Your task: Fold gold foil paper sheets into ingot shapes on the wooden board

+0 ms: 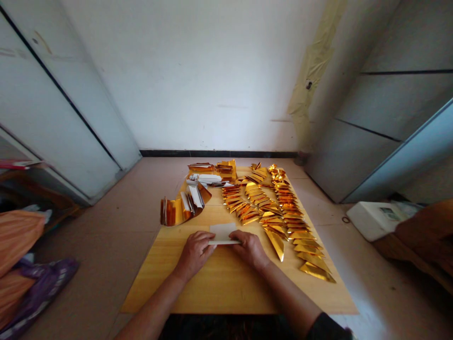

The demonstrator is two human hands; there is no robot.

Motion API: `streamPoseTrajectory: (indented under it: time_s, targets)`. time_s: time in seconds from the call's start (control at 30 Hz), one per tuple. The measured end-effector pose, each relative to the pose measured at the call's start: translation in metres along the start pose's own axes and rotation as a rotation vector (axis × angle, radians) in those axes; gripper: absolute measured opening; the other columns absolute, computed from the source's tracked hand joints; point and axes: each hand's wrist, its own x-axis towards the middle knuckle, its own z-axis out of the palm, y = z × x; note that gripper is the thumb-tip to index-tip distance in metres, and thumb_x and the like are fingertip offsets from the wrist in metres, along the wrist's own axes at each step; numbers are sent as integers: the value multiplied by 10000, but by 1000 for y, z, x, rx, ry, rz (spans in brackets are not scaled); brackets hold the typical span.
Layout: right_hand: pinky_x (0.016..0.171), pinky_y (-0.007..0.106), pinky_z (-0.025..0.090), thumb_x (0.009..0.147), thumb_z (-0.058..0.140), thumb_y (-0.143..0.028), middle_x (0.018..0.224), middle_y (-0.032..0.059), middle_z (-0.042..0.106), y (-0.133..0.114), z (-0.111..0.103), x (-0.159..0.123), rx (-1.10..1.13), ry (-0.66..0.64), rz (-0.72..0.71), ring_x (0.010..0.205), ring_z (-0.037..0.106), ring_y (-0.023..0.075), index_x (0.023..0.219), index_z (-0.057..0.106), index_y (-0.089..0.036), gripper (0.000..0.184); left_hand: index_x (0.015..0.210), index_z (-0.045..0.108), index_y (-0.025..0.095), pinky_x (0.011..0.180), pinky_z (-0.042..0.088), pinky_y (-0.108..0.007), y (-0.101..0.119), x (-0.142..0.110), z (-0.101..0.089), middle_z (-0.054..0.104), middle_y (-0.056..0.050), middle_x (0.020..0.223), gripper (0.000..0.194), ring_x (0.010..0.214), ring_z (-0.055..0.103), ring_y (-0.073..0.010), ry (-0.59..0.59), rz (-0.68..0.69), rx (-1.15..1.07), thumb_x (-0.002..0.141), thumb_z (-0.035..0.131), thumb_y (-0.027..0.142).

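A white sheet of paper lies folded on the low wooden table in front of me. My left hand presses on its left end, fingers curled down onto the fold. My right hand pins the right end in the same way. Just beyond my hands, rows of folded gold foil pieces run across the table to the right. A curled stack of gold foil sheets with white backs sits to the left.
More gold stacks and white rolled sheets lie at the table's far end. A white box sits on the floor at right. Orange and purple bags lie at left. Walls close in behind.
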Motion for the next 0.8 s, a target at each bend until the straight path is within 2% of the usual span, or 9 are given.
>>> streamPoseTrajectory:
  time_s: [0.1,0.17,0.3,0.37,0.43,0.5,0.6,0.7,0.8]
  targets:
    - [702,193,415,827,501,-206,847,4,681,3,3,7,115,72,71,775,613,132,924,660,-195,187,718,685,198,798,494,-366,1,3,2,705,-59,914,181,875,623,-195,22,-40,-19,824,549,250]
    - [691,188,412,855,481,-243,827,2,677,1,4,12,130,123,107,759,608,125,882,659,-193,187,728,681,190,775,494,-357,2,6,2,700,-59,876,154,848,623,-194,8,-67,-28,810,560,238]
    - [666,184,400,883,472,-280,841,2,694,-8,3,24,23,148,238,758,624,126,934,645,-212,192,845,662,175,751,492,-344,3,9,5,670,-47,819,119,817,613,-202,-1,-189,-14,756,591,208]
    - [652,189,392,878,489,-280,887,11,703,-11,4,29,-91,148,305,775,636,135,1006,626,-221,196,935,640,180,774,488,-350,4,9,8,662,-47,867,213,837,609,-205,24,-253,-5,726,604,192]
    - [643,195,384,873,499,-270,927,20,704,-13,7,33,-200,151,333,796,642,142,1058,602,-225,217,1126,574,204,821,480,-363,6,8,11,658,-47,962,404,877,609,-201,57,-277,-18,723,601,186]
    - [627,195,372,881,484,-252,931,22,702,-11,12,35,-284,154,331,790,643,139,1060,589,-227,210,1304,438,234,863,466,-376,7,7,12,652,-44,1017,578,918,609,-197,80,-271,-37,747,587,199]
    - [585,193,350,912,429,-242,928,19,693,-8,21,36,-375,157,316,744,637,123,1012,591,-229,191,1388,330,257,874,460,-382,8,6,11,656,-37,1012,644,933,608,-195,72,-255,-39,788,562,231]
    - [546,195,332,931,391,-245,918,25,683,-7,24,37,-438,142,312,695,625,117,989,595,-221,214,1374,360,268,886,455,-391,9,6,8,634,-47,1117,606,979,585,-203,34,-212,-11,800,550,225]
    - [521,202,325,938,367,-232,907,34,677,-9,23,39,-483,111,306,670,620,119,971,593,-207,230,1298,464,260,903,444,-399,11,8,7,622,-50,1141,503,1015,555,-217,1,-147,30,804,540,201]
